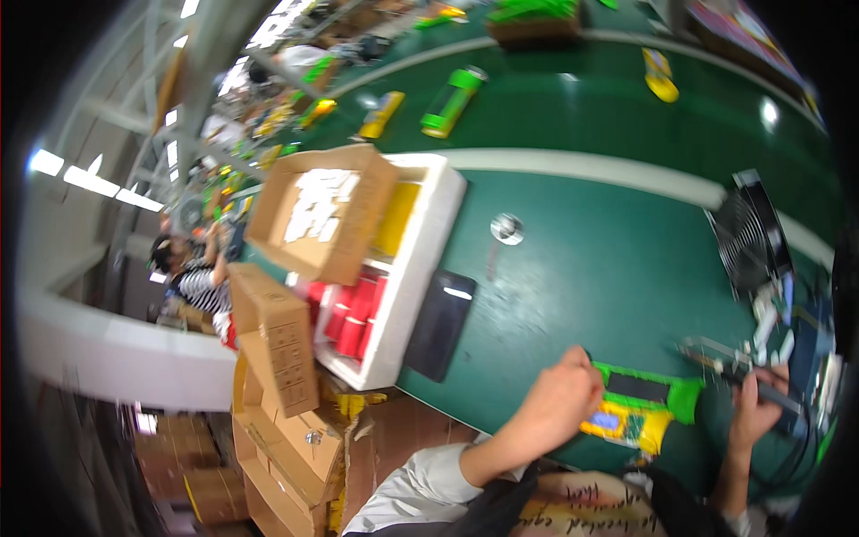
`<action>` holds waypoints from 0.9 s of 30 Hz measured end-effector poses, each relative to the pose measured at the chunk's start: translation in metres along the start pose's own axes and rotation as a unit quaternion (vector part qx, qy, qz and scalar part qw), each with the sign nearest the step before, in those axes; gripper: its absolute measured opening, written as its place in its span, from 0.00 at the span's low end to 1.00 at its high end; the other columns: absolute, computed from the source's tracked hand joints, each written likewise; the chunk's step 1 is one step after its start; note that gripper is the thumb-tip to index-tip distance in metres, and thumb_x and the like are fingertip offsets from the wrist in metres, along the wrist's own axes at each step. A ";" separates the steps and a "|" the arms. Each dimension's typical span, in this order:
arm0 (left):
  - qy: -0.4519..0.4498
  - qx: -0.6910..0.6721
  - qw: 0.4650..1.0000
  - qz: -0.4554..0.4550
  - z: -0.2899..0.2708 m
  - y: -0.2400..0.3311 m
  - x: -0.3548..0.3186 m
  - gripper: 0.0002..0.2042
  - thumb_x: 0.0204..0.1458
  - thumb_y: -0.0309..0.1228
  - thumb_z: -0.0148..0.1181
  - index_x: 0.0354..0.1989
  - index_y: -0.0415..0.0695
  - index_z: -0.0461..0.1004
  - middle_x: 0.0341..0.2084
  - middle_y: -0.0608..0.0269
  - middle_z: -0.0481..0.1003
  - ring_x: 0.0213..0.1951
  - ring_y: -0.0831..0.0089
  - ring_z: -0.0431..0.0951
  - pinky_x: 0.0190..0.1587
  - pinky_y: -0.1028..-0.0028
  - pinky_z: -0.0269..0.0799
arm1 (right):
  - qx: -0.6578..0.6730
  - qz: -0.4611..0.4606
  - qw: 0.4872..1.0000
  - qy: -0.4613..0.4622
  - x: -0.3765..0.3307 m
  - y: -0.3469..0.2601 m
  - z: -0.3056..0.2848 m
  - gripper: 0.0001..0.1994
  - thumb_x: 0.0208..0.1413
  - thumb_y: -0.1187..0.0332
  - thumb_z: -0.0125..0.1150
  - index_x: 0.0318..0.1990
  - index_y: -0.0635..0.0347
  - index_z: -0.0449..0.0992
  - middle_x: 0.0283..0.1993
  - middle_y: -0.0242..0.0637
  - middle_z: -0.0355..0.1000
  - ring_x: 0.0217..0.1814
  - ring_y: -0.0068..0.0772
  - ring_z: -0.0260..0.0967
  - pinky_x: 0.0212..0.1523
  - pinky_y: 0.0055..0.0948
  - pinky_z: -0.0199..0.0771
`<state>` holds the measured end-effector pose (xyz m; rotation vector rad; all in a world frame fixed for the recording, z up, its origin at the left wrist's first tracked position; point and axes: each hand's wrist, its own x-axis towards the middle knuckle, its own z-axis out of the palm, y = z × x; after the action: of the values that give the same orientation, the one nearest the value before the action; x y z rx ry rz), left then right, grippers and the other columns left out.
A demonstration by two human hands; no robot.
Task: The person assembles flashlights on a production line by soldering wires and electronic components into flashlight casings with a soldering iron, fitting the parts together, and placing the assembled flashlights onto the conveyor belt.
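Observation:
My left hand [562,398] is closed at the left end of an opened plastic housing, its fingers hiding that end. One half is a green shell [687,401] with a dark rectangular panel. Nearer to me lies a yellow half [659,428] with a green circuit board [633,426] and a small bluish panel in it. My right hand [759,407] is wrapped round the dark handle of a soldering iron [723,365]. The iron points left, above the green shell's right end and apart from it; its tip is blurred.
A white foam box [429,242] with red cylinders [358,313] carries a cardboard tray [358,210] of white pieces. Beside it lies a dark flat slab [440,327]. A silvery disc [506,229] lies farther off. A black fan [750,237] stands right. Housings lie on the green strip beyond.

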<state>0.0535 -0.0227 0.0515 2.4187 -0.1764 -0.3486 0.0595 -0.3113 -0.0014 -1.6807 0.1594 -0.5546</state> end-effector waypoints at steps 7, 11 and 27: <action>0.030 0.020 0.999 -0.032 -0.005 0.006 0.003 0.04 0.41 0.26 0.61 0.26 0.40 0.76 0.27 0.56 0.69 0.27 0.60 0.74 0.32 0.68 0.70 | 0.032 -0.050 0.992 -0.109 0.012 -0.033 0.020 0.08 0.48 0.77 0.57 0.34 0.64 0.64 0.26 0.33 0.61 0.19 0.16 0.60 0.21 0.15 0.62; 0.022 0.023 0.999 -0.040 -0.002 0.008 0.001 0.05 0.41 0.26 0.61 0.26 0.40 0.76 0.27 0.56 0.69 0.27 0.60 0.74 0.32 0.68 0.70 | 0.039 -0.050 0.992 -0.112 0.010 -0.039 0.018 0.09 0.47 0.78 0.57 0.34 0.65 0.64 0.28 0.35 0.62 0.20 0.16 0.61 0.21 0.15 0.63; 0.043 0.012 0.999 -0.021 -0.002 0.005 -0.002 0.05 0.40 0.26 0.61 0.25 0.38 0.75 0.28 0.55 0.68 0.26 0.61 0.72 0.31 0.68 0.68 | 0.064 -0.032 0.990 -0.124 0.012 -0.041 0.022 0.08 0.47 0.79 0.58 0.33 0.66 0.65 0.28 0.34 0.63 0.22 0.18 0.63 0.21 0.16 0.64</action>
<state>0.0522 -0.0251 0.0568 2.4591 -0.0921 -0.2610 0.0716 -0.2888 0.0397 -1.6177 -0.1080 -0.3906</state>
